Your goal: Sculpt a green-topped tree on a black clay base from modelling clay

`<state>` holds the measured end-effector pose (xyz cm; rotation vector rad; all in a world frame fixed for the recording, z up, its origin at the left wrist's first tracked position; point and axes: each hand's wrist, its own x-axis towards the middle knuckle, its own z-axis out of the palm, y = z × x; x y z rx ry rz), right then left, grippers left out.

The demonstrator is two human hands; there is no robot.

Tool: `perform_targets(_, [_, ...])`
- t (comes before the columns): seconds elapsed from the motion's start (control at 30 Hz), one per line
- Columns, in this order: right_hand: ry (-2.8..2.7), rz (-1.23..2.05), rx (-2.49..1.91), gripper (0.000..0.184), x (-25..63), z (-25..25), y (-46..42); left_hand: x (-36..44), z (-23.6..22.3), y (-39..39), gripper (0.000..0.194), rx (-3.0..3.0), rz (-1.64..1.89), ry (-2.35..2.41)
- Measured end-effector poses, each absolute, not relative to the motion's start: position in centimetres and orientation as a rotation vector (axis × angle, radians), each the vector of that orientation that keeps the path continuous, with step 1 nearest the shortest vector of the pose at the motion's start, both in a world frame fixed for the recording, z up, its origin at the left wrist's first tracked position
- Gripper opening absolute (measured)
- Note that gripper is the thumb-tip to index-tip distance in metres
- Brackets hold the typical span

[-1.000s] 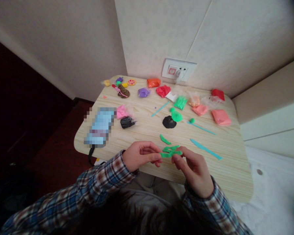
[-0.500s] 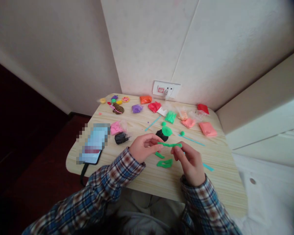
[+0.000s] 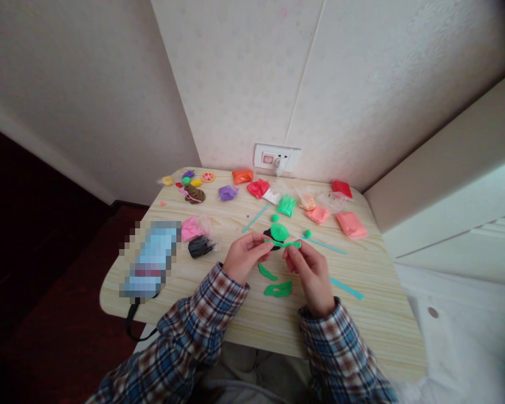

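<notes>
My left hand (image 3: pixel 244 257) pinches one end of a thin green clay strip (image 3: pixel 283 244), and my right hand (image 3: pixel 311 269) pinches the other end. The strip is held level above the table. Just behind it lies a black clay disc (image 3: pixel 269 232), partly hidden, with a flat green clay piece (image 3: pixel 280 232) on or over it. Below my hands are a short green clay piece (image 3: pixel 267 272) and a larger green clay piece with a gap in it (image 3: pixel 278 289). Two small green clay balls (image 3: pixel 275 217) (image 3: pixel 308 234) sit farther back.
Bags of coloured clay, among them green (image 3: pixel 287 205), pink (image 3: pixel 190 229) and black (image 3: pixel 200 246), lie about the table (image 3: pixel 362 331). A blue plastic knife (image 3: pixel 348 288) and thin blue sticks (image 3: pixel 326 245) are at hand. A phone (image 3: pixel 151 261) with a strap lies left; a brown coiled clay figure (image 3: pixel 194 193) stands behind.
The green strip has come up off the other green clay, which now lies on the table. Both hands moved toward the black disc with the strip. The camera view has shifted.
</notes>
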<state>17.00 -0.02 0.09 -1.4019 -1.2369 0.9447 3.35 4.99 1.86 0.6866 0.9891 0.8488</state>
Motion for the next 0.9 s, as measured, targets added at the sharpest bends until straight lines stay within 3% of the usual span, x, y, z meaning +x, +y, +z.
perform_targets(0.67, [-1.204,0.93,-1.3,0.034,16.8,-0.2,-0.3,3.1,2.0,4.6,0.021,0.915,0.945,1.018])
perform_targets(0.9, [-1.202,0.868,-1.292,0.033,16.6,-0.1,-0.9,3.1,3.0,3.4,0.033,0.664,0.878,0.947])
